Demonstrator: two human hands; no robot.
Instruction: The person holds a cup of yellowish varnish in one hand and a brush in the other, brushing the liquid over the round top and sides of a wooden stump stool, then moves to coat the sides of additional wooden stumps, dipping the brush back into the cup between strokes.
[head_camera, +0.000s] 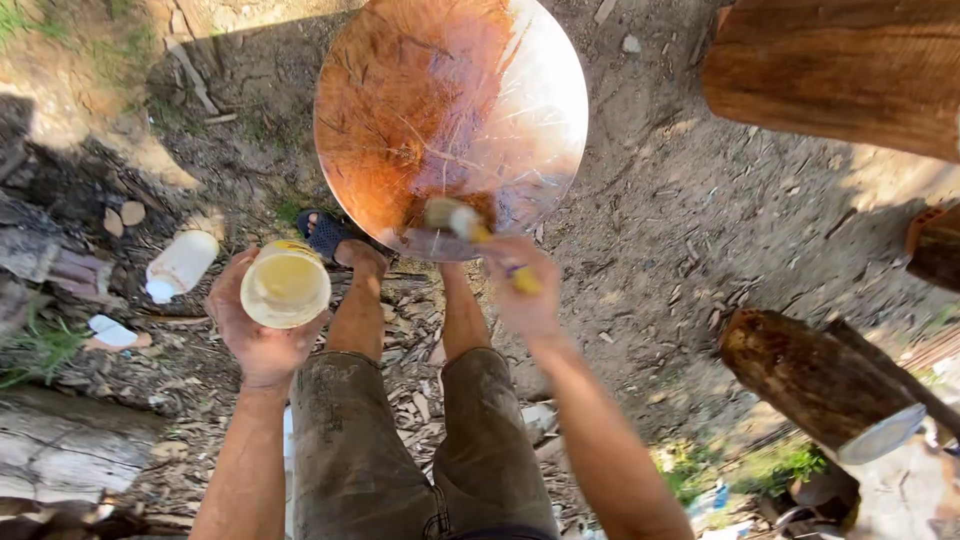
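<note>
A round wooden slab (450, 110) with a glossy reddish face stands in front of my legs, its far right side glaring in the sun. My right hand (525, 290) grips a yellow-handled paintbrush (470, 225) whose bristles touch the slab's lower edge. My left hand (255, 325) holds an open round tub (286, 285) of pale yellow liquid, level, to the left of the slab.
A white plastic bottle (180, 265) lies on the dirt at left. Logs lie at upper right (840, 70) and lower right (810, 375). My sandalled foot (330, 235) rests by the slab. Wood chips cover the ground; a pale log (70, 440) lies at lower left.
</note>
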